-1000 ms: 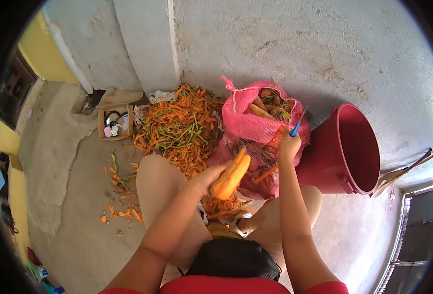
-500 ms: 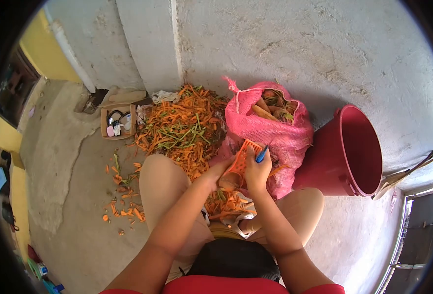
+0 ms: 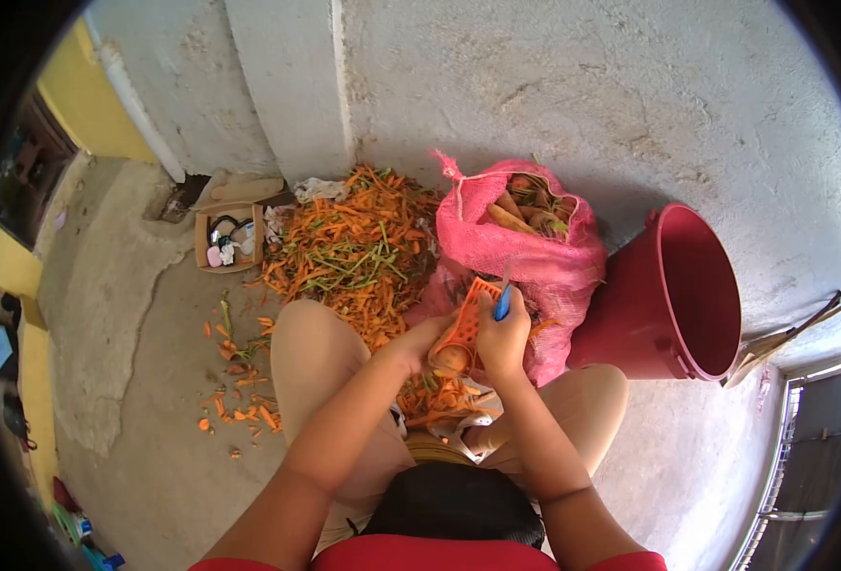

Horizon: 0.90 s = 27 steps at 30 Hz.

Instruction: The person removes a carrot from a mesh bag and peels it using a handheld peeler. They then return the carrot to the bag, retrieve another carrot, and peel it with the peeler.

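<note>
An orange plastic piece full of holes, like a hand grater (image 3: 469,322), is held between my two hands over my lap. At its near end shows the round end of a carrot (image 3: 453,358). My left hand (image 3: 424,344) is closed around the carrot from the left, fingers partly hidden. On the other side, my right hand (image 3: 502,341) grips the grater's edge. A blue-handled knife (image 3: 503,303) is tucked in that same hand, its blade pointing away from me. Carrot peelings (image 3: 435,398) lie on the floor between my legs, below the hands.
A large heap of peelings and green stems (image 3: 349,252) lies ahead. Beside it stands a pink mesh sack (image 3: 482,246) with unpeeled carrots (image 3: 525,211) at its mouth. A dark red tub (image 3: 620,309) is at right; a small cardboard box (image 3: 202,243) is at left, near the wall.
The grater has tilted and dropped slightly, and more of the carrot's end shows. The knife has turned more upright, with its blade now visible.
</note>
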Tool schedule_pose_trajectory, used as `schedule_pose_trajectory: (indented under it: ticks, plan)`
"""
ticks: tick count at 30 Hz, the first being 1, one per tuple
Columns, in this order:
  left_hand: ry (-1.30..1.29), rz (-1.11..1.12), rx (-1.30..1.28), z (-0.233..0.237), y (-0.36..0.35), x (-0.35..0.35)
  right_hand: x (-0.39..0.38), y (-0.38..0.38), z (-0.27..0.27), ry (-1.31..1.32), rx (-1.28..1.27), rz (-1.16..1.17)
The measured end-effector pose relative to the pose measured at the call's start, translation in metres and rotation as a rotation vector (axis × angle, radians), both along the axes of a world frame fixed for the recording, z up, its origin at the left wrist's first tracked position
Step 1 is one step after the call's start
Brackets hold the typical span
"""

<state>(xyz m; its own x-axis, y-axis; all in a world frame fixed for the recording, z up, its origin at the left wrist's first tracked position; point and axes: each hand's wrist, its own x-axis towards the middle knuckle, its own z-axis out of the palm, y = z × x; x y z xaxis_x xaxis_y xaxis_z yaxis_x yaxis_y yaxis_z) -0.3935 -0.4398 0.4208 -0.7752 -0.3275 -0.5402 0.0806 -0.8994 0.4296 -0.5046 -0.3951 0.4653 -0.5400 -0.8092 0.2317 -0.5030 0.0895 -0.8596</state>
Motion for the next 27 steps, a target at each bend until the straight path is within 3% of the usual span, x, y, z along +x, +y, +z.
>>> schedule_pose_trajectory:
  ticks: [2,4,7,8,10,13,19,23,27]
  plan:
    - [0.009,-0.005,-0.016,-0.004,-0.001,-0.003,-0.004,-0.001,-0.002,-0.002,0.06,-0.009]
    - [0.044,-0.02,-0.038,-0.009,-0.003,-0.003,-0.013,-0.008,-0.016,0.027,-0.042,-0.059]
    - [0.188,-0.228,-0.138,-0.006,0.001,0.007,-0.062,-0.027,-0.031,-0.061,-0.038,-0.279]
    - [0.373,-0.386,-0.198,-0.001,0.003,0.011,-0.084,-0.033,-0.034,0.009,0.046,-0.367]
    - [0.286,-0.227,-0.12,0.023,0.016,0.011,-0.123,-0.04,-0.061,0.19,0.053,-0.5]
    - [0.152,-0.039,-0.037,0.019,0.012,0.005,-0.138,-0.036,-0.061,0.064,0.032,-0.527]
    - [0.06,0.04,0.064,-0.01,-0.005,0.008,-0.056,-0.021,-0.025,-0.267,-0.227,-0.232]
    - [0.177,0.045,0.123,-0.004,0.001,0.003,-0.002,0.001,-0.01,-0.393,-0.208,-0.02]
    - [0.084,0.07,0.098,-0.004,0.003,0.003,0.008,0.009,0.002,-0.033,-0.138,-0.015]
